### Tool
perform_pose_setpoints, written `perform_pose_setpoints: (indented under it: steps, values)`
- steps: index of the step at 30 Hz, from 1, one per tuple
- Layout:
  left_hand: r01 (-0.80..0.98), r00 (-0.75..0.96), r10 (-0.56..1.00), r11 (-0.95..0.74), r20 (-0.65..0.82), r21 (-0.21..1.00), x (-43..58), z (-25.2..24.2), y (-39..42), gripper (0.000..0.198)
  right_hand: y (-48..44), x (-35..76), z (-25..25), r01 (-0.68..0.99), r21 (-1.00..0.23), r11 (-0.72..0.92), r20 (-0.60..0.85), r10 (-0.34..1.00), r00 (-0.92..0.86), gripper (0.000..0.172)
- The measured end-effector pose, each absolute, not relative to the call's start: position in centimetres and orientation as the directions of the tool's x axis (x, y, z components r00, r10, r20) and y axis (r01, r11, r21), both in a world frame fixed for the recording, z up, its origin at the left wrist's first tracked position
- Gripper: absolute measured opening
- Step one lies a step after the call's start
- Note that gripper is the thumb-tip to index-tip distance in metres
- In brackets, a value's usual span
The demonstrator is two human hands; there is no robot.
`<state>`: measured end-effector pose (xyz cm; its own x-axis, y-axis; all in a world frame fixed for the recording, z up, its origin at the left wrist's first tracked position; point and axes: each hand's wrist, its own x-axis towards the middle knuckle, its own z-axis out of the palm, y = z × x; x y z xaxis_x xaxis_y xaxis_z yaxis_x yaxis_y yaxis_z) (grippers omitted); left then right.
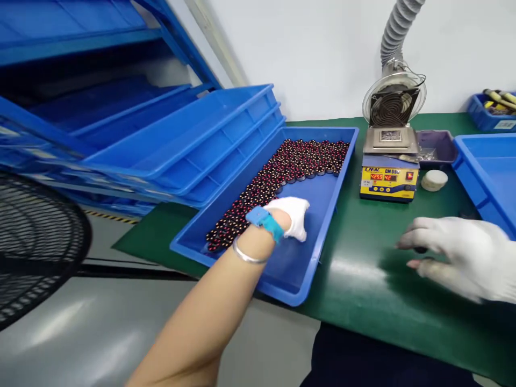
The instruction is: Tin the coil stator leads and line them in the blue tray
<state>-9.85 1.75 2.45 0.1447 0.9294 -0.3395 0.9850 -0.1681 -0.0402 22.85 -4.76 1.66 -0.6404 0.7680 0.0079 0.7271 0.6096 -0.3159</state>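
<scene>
My left hand (pixel 293 215), in a white glove with a blue band and a silver bangle at the wrist, is over the blue tray (pixel 296 297). Its fingers are hidden behind the glove's back and lower edge. Many small round black parts (pixel 258 193) with red and pale dots fill the tray's left and far side. My right hand (pixel 455 255), also gloved in white, is over the green table (pixel 355 290) on the right, thumb and fingers curled around a small dark part (pixel 420 250). The hand is slightly blurred.
Behind stand a yellow soldering station (pixel 389 180), a fume fan (pixel 393 107) and a white round container (pixel 434 180). Another blue tray (pixel 471 177) is at the right. Stacked blue trays (pixel 226 129) and a black fan (pixel 36 247) are at the left.
</scene>
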Motion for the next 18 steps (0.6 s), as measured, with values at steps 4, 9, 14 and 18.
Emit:
perform_pose_setpoints:
  steps: [4, 9, 14, 18]
  values:
    - [0.992, 0.101, 0.946, -0.119, -0.308, -0.038, -11.7, -0.3, -0.8, 0.025, -4.1, 18.1, 1.6, 0.581, -0.378, 0.721, -0.069, 0.604, -0.794, 0.024]
    - [0.978, 0.147, 0.955, -0.101, -0.257, 0.182, -13.4, 0.1, -0.6, 0.033, -3.4, 18.2, -0.3, 0.556, -0.375, 0.742, -0.050, 0.583, -0.811, 0.026]
    - [0.372, 0.157, 0.979, 0.063, -0.130, 0.926, -9.3, 3.0, 0.9, 0.044, -2.1, 18.8, -0.1, 0.672, -0.539, 0.508, 0.054, 0.817, -0.574, 0.030]
    - [-0.004, 0.266, 0.962, 0.068, -0.064, 0.998, -2.8, 3.2, 2.1, 0.045, -0.2, 18.7, -0.4, 0.525, -0.824, 0.213, -0.028, 0.910, -0.413, 0.038]
